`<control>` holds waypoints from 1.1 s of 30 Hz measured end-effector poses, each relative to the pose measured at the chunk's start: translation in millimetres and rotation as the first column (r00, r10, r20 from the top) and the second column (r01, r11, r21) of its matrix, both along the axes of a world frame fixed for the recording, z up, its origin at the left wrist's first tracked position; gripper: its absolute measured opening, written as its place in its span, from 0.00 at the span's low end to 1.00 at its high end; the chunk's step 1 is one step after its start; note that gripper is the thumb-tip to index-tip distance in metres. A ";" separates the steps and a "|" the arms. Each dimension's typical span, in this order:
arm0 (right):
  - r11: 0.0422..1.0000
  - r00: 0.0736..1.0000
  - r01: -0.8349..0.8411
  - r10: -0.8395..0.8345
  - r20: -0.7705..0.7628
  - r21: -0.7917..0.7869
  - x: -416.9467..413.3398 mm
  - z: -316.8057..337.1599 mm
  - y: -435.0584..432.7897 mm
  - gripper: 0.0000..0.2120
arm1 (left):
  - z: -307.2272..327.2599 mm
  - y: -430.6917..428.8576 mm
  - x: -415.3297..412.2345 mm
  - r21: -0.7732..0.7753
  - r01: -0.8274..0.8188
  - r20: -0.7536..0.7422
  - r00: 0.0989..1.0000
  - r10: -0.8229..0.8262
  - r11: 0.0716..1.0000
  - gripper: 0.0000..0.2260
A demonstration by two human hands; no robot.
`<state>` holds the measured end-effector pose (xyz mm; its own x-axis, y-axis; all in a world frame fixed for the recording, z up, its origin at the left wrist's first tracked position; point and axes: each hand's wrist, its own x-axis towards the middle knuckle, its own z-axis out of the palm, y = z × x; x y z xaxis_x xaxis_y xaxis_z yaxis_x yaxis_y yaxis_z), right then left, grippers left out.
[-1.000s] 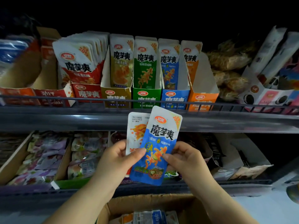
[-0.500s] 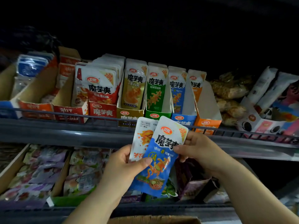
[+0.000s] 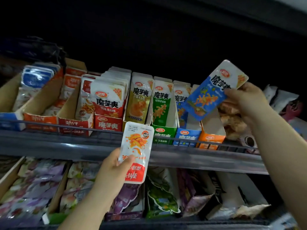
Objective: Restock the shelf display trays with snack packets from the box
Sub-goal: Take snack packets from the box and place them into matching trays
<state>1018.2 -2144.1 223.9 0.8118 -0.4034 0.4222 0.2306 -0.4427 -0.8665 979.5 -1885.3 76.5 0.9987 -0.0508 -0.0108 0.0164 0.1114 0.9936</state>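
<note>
One blue packet, one white-red packet

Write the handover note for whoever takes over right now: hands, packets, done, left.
Right hand: pinches the blue packet, raised near the blue tray, not yet in it.
Left hand: holds the white-and-orange packet upside down in front of the shelf rail.
Done: both packets in hand; box out of view.
Left: slot blue packet into blue tray; the other probably suits the orange tray on the left.
</note>
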 end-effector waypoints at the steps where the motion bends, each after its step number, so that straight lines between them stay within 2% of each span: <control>1: 0.999 0.998 0.051 -0.051 0.022 -0.005 6.3 -1.3 -0.8 0.10 | -0.6 -0.5 0.3 0.002 0.003 -0.004 1.000 -0.003 1.000 0.06; 3: 0.993 0.993 0.115 -0.114 0.032 -0.022 16.3 -4.2 1.7 0.14 | -2.1 -1.6 1.4 0.034 0.005 0.009 1.000 -0.005 0.999 0.07; 5: 0.987 0.990 0.141 -0.140 0.012 -0.072 25.1 -7.3 5.6 0.15 | -3.4 -3.0 2.9 0.073 0.012 0.039 0.999 -0.015 0.997 0.07; 10: 0.989 0.989 0.104 -0.114 -0.092 -0.105 43.7 -18.6 15.9 0.16 | -5.8 -4.9 5.4 0.105 0.033 0.047 0.998 -0.038 0.994 0.07; 12: 0.992 0.983 0.061 -0.080 -0.164 -0.113 48.8 -24.3 17.5 0.13 | -6.7 -5.0 6.9 0.106 0.039 0.048 0.998 -0.044 0.994 0.07; 14: 0.993 0.975 0.025 -0.050 -0.217 -0.119 52.5 -31.0 19.8 0.04 | -6.9 -4.8 8.2 0.114 0.039 0.050 0.998 -0.045 0.993 0.07; 15: 0.993 0.971 0.020 -0.047 -0.235 -0.117 54.4 -33.1 21.6 0.05 | -7.3 -4.6 9.1 0.116 0.039 0.050 0.998 -0.045 0.993 0.07; 16: 0.991 0.969 0.029 -0.060 -0.239 -0.129 58.4 -35.8 19.3 0.09 | -7.6 -4.0 10.1 0.111 0.041 0.048 0.998 -0.046 0.993 0.07; 18: 0.977 0.963 0.070 -0.119 -0.241 -0.200 69.3 -41.7 11.3 0.12 | -8.0 -2.2 12.3 0.087 0.049 0.037 0.998 -0.052 0.995 0.06; 21: 0.964 0.953 0.128 -0.184 -0.239 -0.232 82.8 -45.9 1.4 0.04 | -8.2 -0.4 14.6 0.090 0.039 0.035 0.998 -0.042 0.995 0.05; 23: 0.968 0.948 0.114 -0.174 -0.267 -0.225 81.8 -42.5 4.1 0.12 | -8.6 0.2 15.4 0.091 0.032 0.040 0.999 -0.035 0.995 0.06; 25: 0.974 0.948 0.097 -0.154 -0.279 -0.207 81.7 -39.7 7.5 0.13 | -9.2 0.8 16.5 0.086 0.034 0.039 0.999 -0.038 0.996 0.06; 33: 0.989 0.975 0.045 -0.074 -0.209 -0.139 91.1 -53.3 8.3 0.05 | -9.7 5.4 21.2 0.060 0.004 0.024 1.000 -0.005 0.998 0.05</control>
